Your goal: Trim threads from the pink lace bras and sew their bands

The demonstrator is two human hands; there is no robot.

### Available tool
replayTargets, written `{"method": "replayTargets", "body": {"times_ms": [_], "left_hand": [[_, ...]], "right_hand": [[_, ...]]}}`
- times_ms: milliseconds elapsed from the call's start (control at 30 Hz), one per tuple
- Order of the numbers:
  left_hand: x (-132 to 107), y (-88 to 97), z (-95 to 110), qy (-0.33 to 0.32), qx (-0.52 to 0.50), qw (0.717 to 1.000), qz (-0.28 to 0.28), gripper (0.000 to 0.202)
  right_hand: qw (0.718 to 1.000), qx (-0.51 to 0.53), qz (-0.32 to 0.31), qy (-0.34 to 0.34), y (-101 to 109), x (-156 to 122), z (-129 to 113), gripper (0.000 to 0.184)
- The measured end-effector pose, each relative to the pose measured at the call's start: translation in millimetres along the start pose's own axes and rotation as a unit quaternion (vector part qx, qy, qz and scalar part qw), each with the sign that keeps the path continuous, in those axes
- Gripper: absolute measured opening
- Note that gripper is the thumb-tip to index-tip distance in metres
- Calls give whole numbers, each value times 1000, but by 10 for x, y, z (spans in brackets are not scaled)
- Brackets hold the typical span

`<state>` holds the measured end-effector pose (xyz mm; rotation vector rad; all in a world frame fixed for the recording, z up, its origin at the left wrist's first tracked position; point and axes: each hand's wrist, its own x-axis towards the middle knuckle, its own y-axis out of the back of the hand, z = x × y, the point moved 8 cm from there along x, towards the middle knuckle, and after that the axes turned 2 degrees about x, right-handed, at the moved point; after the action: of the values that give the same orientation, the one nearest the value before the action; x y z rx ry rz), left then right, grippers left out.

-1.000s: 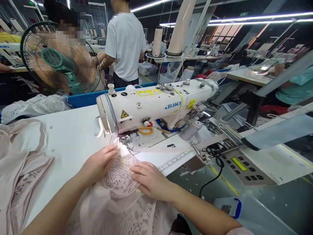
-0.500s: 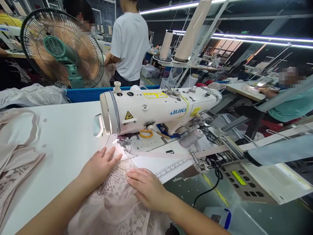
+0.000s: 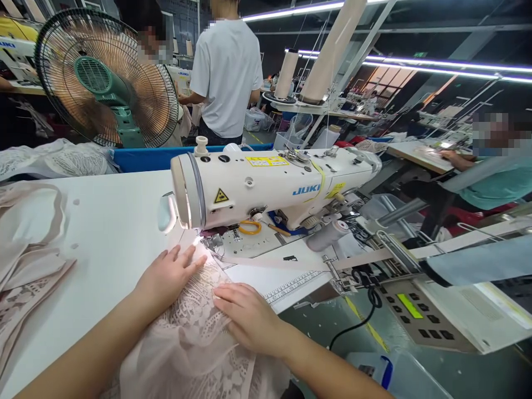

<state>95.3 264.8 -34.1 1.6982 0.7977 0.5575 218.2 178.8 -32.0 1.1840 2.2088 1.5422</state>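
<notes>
Pale pink lace fabric [image 3: 199, 302] runs from under the needle area of a white sewing machine [image 3: 233, 191] down toward my lap. My left hand [image 3: 168, 277] lies flat on the fabric's left side, fingers spread, with its fingertips just short of the needle area. At the fabric's right edge, my right hand [image 3: 247, 316] has its fingers together and closed on the lace; its thumb is mostly hidden. A narrow pale tape [image 3: 266, 264] comes in from the right to the needle area. The needle itself cannot be made out.
More pink lace pieces [image 3: 29, 266] lie at the table's left. Orange-handled scissors [image 3: 250, 226] and a grey thread cone [image 3: 328, 235] are by the machine. A control box [image 3: 415, 316] juts out at right. Behind stand a fan [image 3: 93, 75] and a person in a white shirt [image 3: 226, 77].
The view has shifted slightly. Both hands stay nearly in place on the lace, with only a slight shift of the fabric below them. The white-shirted person's arms have moved.
</notes>
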Motion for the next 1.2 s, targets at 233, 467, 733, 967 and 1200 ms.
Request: {"method": "replayTargets", "body": {"times_ms": [233, 467, 733, 967, 1200], "left_hand": [[29, 10, -54, 7, -7, 1000, 15, 57], [29, 86, -63, -18, -52, 996, 75, 50], [-11, 147, 132, -40, -108, 988, 102, 38], [10, 111, 144, -46, -104, 988, 108, 39], [32, 110, 139, -52, -69, 991, 101, 38]], "right_hand": [[1000, -3, 7, 1, 7, 13, 11, 42], [999, 13, 31, 7, 41, 47, 22, 45], [998, 15, 59, 7, 65, 39, 31, 43], [998, 16, 54, 3, 53, 39, 30, 39], [999, 7, 45, -2, 32, 35, 23, 39]]}}
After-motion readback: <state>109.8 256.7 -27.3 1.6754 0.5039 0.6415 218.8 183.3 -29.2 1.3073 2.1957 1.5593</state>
